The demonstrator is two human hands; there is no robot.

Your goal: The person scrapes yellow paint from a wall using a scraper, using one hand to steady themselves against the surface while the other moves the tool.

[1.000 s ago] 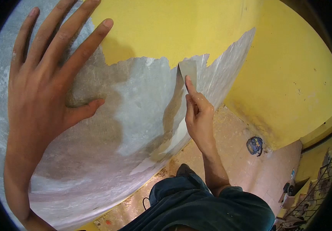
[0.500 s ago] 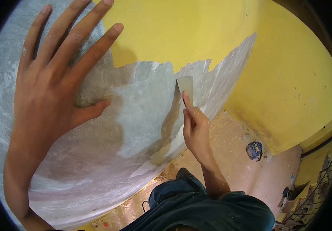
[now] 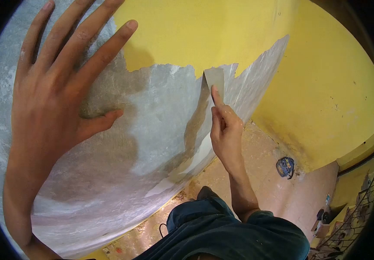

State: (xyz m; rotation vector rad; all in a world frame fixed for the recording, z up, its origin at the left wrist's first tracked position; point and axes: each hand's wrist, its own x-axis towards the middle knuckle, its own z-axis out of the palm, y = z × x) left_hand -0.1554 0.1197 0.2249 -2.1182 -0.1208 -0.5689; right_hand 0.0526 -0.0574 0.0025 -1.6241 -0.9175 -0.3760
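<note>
My left hand (image 3: 50, 95) is spread wide against the bare grey part of the wall (image 3: 161, 112), holding nothing. In my right hand (image 3: 227, 130) is a putty knife (image 3: 214, 78), its index finger stretched along the blade and its handle hidden in the grip. The blade's top edge is at the ragged border where the yellow paint (image 3: 204, 34) meets the grey surface. A dark shadow falls on the wall to the left of the blade.
Another yellow wall (image 3: 325, 99) joins at the right. Below, a dark blue bag (image 3: 285, 167) sits on the dusty floor (image 3: 265, 177) near that wall's base. A wire rack (image 3: 360, 212) with several items stands at the lower right.
My right hand has moved the putty knife up and slightly right, from the grey surface to the paint's edge. My left hand stays spread, a little higher and further left in view.
</note>
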